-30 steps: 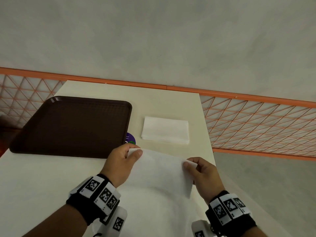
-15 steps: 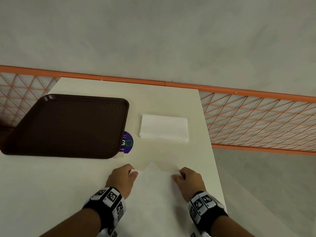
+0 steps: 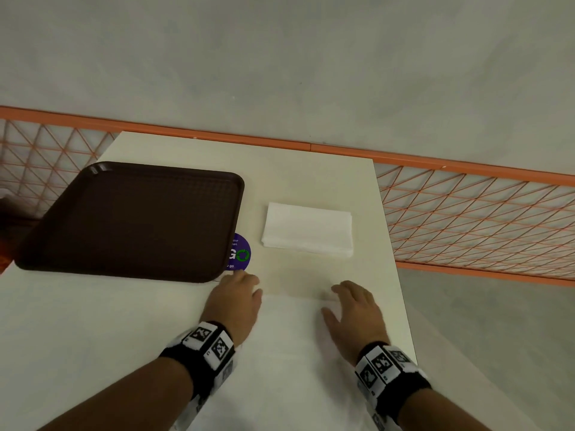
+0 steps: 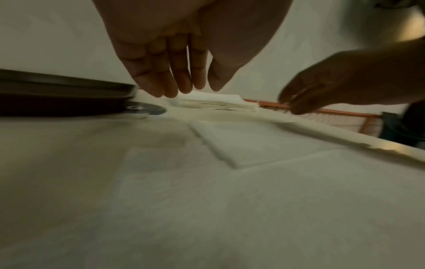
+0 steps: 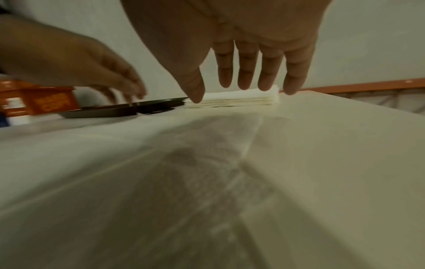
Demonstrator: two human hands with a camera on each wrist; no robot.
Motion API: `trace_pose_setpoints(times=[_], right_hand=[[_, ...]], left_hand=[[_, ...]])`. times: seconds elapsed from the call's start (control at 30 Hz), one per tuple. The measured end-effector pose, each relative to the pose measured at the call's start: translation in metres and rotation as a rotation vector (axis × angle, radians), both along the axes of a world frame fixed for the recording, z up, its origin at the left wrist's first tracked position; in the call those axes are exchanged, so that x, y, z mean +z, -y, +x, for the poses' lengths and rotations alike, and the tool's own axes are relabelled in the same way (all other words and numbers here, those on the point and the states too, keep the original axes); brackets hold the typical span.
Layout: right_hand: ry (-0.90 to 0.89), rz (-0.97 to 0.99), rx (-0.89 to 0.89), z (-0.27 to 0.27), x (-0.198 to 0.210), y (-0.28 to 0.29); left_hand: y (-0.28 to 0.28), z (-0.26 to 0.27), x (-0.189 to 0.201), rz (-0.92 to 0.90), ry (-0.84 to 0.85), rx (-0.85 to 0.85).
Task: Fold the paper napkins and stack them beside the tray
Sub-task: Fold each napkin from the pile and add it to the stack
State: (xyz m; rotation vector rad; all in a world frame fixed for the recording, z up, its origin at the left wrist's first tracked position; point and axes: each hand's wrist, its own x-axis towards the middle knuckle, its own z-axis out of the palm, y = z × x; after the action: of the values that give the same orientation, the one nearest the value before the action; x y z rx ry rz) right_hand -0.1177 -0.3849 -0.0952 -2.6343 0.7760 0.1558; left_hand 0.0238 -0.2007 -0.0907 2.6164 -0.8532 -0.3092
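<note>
Head view: both hands spread over a fresh napkin

Fingers of the left hand (image 3: 234,301) and right hand (image 3: 354,309) are straight and slightly apart, holding nothing, poised at the far corners of the flat napkin (image 3: 289,353) on the table (image 3: 311,169). Whether the fingertips touch the paper is unclear. Beyond lies the folded stack (image 3: 308,229), just right of the brown tray (image 3: 133,219). Such paper is likely light, limp and easily torn; pinch it at the corners, then press along the crease.
</note>
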Motion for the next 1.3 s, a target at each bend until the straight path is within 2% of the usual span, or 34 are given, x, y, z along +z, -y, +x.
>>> trace_pose_setpoints(times=[0.07, 0.13, 0.23, 0.3, 0.47, 0.67, 0.87, 0.97, 1.1, 1.17, 1.3], right_hand=[[0.063, -0.037, 0.163, 0.0, -0.006, -0.015], [-0.007, -0.022, 0.297, 0.002, -0.009, -0.025], [-0.214, 0.017, 0.417, 0.001, -0.014, -0.026], [-0.256, -0.017, 0.45, -0.004, -0.018, -0.019], [-0.252, -0.049, 0.315, -0.019, -0.016, 0.007], [-0.275, -0.063, 0.205, 0.002, 0.008, 0.017], [-0.403, 0.079, 0.161, 0.026, 0.018, 0.022], [-0.405, 0.17, 0.145, 0.029, 0.018, 0.02], [-0.24, 0.352, 0.041, 0.021, 0.019, 0.018], [-0.135, 0.451, -0.015, 0.015, 0.022, 0.017], [0.035, 0.686, -0.111, 0.007, 0.032, 0.015]], left_hand=[[0.01, -0.016, -0.001, 0.005, 0.053, -0.176], [0.018, -0.031, -0.01, 0.065, 0.015, -0.315], [0.018, -0.04, -0.023, 0.282, -0.14, -0.372], [0.011, -0.035, -0.026, 0.348, -0.134, -0.39], [-0.011, -0.01, -0.025, 0.472, -0.121, -0.311], [0.008, 0.001, 0.001, 0.438, -0.065, -0.247], [0.028, 0.009, 0.014, 0.527, -0.199, -0.204], [0.031, 0.008, 0.014, 0.538, -0.263, -0.171], [0.026, 0.005, 0.014, 0.439, -0.327, -0.122], [0.019, 0.005, 0.01, 0.292, -0.404, -0.038], [0.002, 0.01, 0.006, -0.01, -0.662, 0.122]])
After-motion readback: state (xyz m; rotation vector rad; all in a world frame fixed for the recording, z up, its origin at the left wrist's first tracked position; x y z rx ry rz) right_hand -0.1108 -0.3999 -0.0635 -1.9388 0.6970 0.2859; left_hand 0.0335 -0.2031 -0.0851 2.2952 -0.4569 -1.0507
